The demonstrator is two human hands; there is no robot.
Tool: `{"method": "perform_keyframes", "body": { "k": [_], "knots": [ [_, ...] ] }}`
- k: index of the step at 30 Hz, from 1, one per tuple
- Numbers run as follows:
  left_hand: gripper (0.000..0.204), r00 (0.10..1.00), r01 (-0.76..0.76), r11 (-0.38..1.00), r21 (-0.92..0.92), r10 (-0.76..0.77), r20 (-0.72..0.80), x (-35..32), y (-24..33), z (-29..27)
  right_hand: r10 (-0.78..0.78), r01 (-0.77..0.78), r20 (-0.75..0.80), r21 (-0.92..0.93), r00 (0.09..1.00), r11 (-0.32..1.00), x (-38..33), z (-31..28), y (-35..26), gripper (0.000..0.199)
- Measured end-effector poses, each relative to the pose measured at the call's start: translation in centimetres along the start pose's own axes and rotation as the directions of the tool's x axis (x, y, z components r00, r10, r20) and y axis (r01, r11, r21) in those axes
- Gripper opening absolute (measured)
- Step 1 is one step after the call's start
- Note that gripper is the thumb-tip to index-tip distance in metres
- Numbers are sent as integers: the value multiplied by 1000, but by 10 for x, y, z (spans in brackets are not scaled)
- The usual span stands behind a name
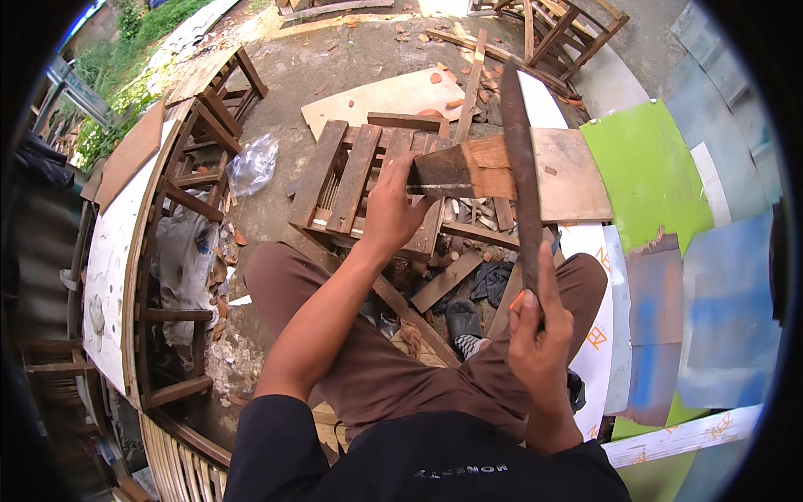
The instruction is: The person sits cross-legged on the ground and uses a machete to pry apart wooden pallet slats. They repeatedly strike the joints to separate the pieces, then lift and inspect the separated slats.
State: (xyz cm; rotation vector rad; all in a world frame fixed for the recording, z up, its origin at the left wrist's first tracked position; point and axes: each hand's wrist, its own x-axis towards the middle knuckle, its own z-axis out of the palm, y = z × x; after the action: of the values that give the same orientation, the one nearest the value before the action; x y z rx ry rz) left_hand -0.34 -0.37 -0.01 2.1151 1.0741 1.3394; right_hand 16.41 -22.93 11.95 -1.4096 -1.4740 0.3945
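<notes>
A short wooden board [445,171], dark brown with a paler, freshly bared end, lies sideways over a slatted wooden stool [361,180]. My left hand [391,205] is closed on its dark left end. In my right hand [539,330] is a machete [522,159], its long dark blade pointing away from me and crossing the board's pale end. My right index finger stretches along the blade's base, and a bit of orange shows by the thumb. Whether the blade touches the wood I cannot tell. Most of the handle is hidden in my grip.
Wood scraps and a plank [447,280] lie between my legs. A pale plywood sheet [339,109] is beyond the stool. To the left stands a wooden-framed table [117,284] and a clear plastic bag [253,165]; green sheet panels [648,171] lie at right.
</notes>
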Motion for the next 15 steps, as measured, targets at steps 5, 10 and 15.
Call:
{"method": "perform_keyframes", "body": {
  "k": [5,10,15],
  "knots": [
    [69,959,153,974,168,-188,213,-8,-21,17,209,-195,115,-120,971,973,14,16,24,64],
    [71,947,180,977,111,-203,248,-13,-41,24,284,-281,157,-40,946,959,15,17,25,69],
    [68,931,208,972,112,-232,282,-10,-36,20,85,-82,158,-24,984,996,15,14,21,76]
  ]
}}
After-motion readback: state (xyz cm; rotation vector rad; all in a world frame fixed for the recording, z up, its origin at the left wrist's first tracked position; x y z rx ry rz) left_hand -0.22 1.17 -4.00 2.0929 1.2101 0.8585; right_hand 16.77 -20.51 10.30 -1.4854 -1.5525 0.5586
